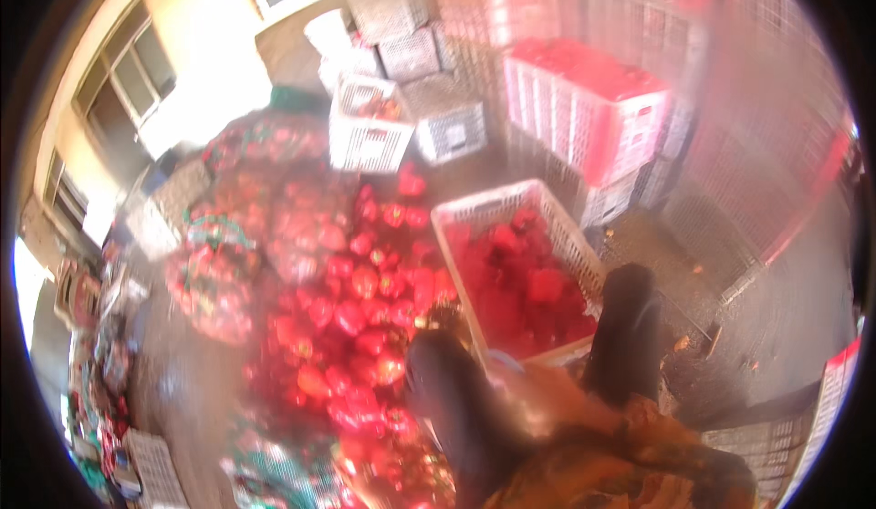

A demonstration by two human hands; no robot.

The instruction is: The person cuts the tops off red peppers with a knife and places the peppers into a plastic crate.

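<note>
Blurred by motion, my right hand (540, 394) lies between my dark-clad knees, at the near edge of a white plastic crate (571, 235). A pale bluish curved thing (506, 360) is at its fingertips; whether it is held cannot be told. The crate holds red peppers (547, 284), some with a dark, wet look. Left of the crate spreads a large heap of red bell peppers (349, 317) on the ground, several with green stems. My left hand cannot be made out in the view. A patterned orange-brown sleeve (650, 423) covers my right arm.
Mesh sacks of peppers (212, 290) stand left of the heap; green netting (287, 475) lies at the bottom. Beyond are a white crate with peppers (373, 136), a grey crate (452, 129) and a red-topped crate stack (588, 105). A stick-like tool (713, 342) lies on the ground at right.
</note>
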